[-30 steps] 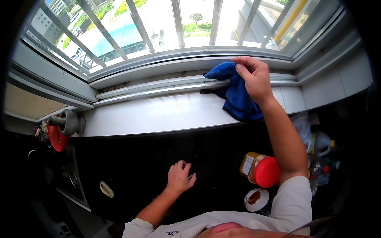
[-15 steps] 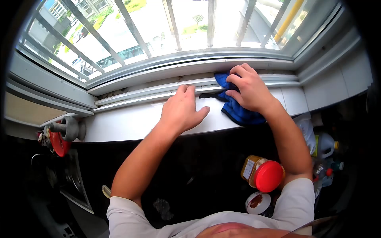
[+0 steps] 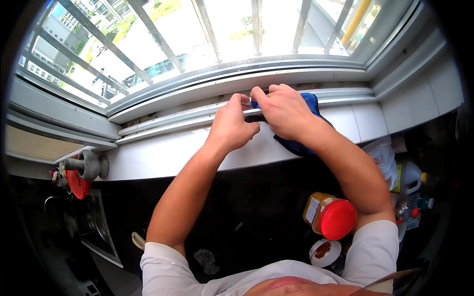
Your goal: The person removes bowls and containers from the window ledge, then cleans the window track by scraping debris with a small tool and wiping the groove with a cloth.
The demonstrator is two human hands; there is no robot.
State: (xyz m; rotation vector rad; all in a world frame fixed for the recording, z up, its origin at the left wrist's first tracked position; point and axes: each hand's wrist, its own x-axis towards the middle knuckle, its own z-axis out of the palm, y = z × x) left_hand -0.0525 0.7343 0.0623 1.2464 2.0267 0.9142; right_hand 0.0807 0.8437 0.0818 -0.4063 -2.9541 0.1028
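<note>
A blue cloth with a dark edge (image 3: 310,102) lies bunched over the window track (image 3: 182,116) and the white sill. My right hand (image 3: 285,109) grips it from above, fingers curled down onto the track, hiding much of the fabric. Close beside it on the left, my left hand (image 3: 230,124) rests at the track with bent fingers and its thumb held apart. Its fingertips meet the left end of the cloth; I cannot make out whether they touch it or the rail.
Barred window glass rises behind the track. A grey stone mortar (image 3: 90,165) stands at the sill's left end. On the dark counter (image 3: 266,197) are a red-lidded jar (image 3: 337,219), an open white tub (image 3: 326,252) and a wire scrubber (image 3: 206,261). Several bottles (image 3: 411,177) crowd the right.
My right hand has moved left along the track with the cloth and now sits almost against my left hand. The left fingers have bent more; the view has shifted slightly.
</note>
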